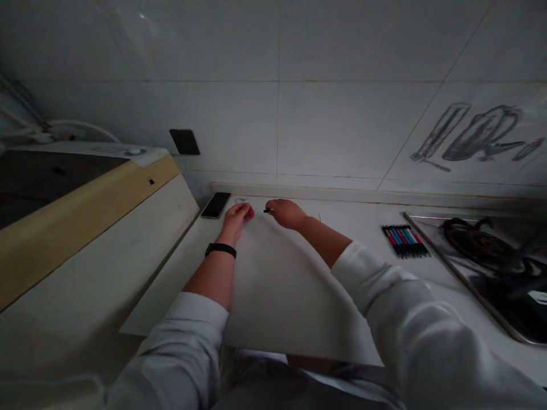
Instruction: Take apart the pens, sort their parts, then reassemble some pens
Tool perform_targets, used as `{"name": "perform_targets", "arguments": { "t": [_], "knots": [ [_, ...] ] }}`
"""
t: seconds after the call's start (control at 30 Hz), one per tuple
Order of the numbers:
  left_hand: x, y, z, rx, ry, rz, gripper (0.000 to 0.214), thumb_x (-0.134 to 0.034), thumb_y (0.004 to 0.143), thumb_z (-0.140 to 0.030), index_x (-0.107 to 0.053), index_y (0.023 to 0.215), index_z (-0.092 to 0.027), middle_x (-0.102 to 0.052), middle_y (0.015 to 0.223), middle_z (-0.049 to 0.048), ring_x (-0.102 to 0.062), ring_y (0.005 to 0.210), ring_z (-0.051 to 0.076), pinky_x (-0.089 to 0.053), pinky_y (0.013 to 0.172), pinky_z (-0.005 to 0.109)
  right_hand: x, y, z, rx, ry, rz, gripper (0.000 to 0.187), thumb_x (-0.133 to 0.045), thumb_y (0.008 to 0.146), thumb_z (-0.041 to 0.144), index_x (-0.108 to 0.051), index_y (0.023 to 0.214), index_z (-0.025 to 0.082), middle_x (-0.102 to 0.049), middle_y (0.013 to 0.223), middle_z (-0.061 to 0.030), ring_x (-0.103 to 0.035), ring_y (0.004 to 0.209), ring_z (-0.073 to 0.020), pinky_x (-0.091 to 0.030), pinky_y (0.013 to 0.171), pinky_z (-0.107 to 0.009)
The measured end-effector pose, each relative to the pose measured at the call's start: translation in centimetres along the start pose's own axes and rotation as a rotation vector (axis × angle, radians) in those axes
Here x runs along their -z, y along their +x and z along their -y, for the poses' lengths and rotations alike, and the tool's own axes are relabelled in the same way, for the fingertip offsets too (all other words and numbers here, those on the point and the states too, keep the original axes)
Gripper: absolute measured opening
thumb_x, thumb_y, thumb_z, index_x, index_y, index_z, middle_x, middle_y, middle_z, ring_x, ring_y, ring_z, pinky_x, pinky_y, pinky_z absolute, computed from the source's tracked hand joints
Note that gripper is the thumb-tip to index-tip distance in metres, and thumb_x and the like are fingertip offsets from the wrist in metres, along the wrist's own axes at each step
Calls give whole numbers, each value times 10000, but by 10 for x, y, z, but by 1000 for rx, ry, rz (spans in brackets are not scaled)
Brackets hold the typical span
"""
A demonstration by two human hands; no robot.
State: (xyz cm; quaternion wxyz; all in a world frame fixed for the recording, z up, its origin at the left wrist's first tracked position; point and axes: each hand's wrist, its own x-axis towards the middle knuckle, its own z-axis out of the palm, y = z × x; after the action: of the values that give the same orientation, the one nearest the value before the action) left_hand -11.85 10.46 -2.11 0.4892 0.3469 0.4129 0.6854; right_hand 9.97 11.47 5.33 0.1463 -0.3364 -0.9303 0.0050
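The large white sheet of paper [277, 285] lies flat on the pale desk [354, 219], its near edge hanging just over the front of the desk by the person's body. Both hands sit at the sheet's far end, at 12 o'clock from its middle.

The right hand [285, 213] is closed in a fist around a thin dark pen [268, 210]. Only the short tip shows, sticking out of the fingers toward 9 o'clock and sitting at or just above the paper; whether it touches cannot be told. The left hand [237, 219] lies just beside that tip, at its 8 o'clock, with a small gap between them. Its fingers [247, 213] are loosely curled with the knuckles up, resting on the sheet; whether they hold anything cannot be told. A black wristband [220, 249] circles the left wrist.

A dark smartphone [216, 205] lies on the desk at 10 o'clock from the left hand, off the paper. A row of coloured pens in a pack [405, 241] lies well apart at 3 o'clock from the right hand, next to the steel gas hob [491, 262]. A white appliance with a tan band [85, 228] stands at 9 o'clock.
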Motion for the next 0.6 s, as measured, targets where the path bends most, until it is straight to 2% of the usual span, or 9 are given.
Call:
{"name": "perform_targets", "arguments": {
  "t": [0.13,0.23,0.3,0.43,0.5,0.6],
  "knots": [
    [-3,-2,-3,20,22,17,375,-894,688,-389,-643,844,-157,-643,748,12,-618,675,111,-569,705,284,29,-42,-7,-236,297,-217,206,-500,1002,315,-592,1159,220,-751,1045,-84,-674,880,-203,-470,794,-315],
    [-7,-6,-6,7,53,35,352,-880,710,-388,-639,831,-162,-625,716,5,-594,646,108,-549,667,271,36,-81,-21,-440,633,-382,172,-486,975,337,-559,1089,231,-751,972,-46,-679,800,-157,-502,755,-291],
    [-14,-11,-8,-8,52,53,320,-868,731,-368,-642,828,-163,-624,712,6,-597,652,112,-547,679,282,32,-104,-28,-548,803,-467,208,-500,946,396,-556,1059,231,-729,898,-27,-663,737,-142,-508,696,-274],
    [-37,-33,-16,-13,31,155,337,-893,695,-333,-672,878,-156,-677,787,32,-641,725,135,-565,766,330,10,-136,-34,-602,953,-598,339,-546,896,513,-606,1044,214,-646,766,9,-604,656,-133,-499,648,-265],
    [-54,-49,-22,-15,34,209,376,-908,667,-310,-682,923,-152,-696,826,39,-659,764,142,-566,816,348,-3,-144,-32,-617,962,-611,365,-547,899,530,-627,1043,203,-625,734,15,-592,648,-136,-495,652,-271],
    [-81,-75,-31,-5,41,247,382,-896,683,-304,-681,964,-158,-713,865,43,-672,797,147,-567,846,368,-17,-151,-28,-592,925,-565,354,-562,907,499,-646,1068,195,-651,763,0,-610,693,-145,-500,691,-283]
  ]
}}
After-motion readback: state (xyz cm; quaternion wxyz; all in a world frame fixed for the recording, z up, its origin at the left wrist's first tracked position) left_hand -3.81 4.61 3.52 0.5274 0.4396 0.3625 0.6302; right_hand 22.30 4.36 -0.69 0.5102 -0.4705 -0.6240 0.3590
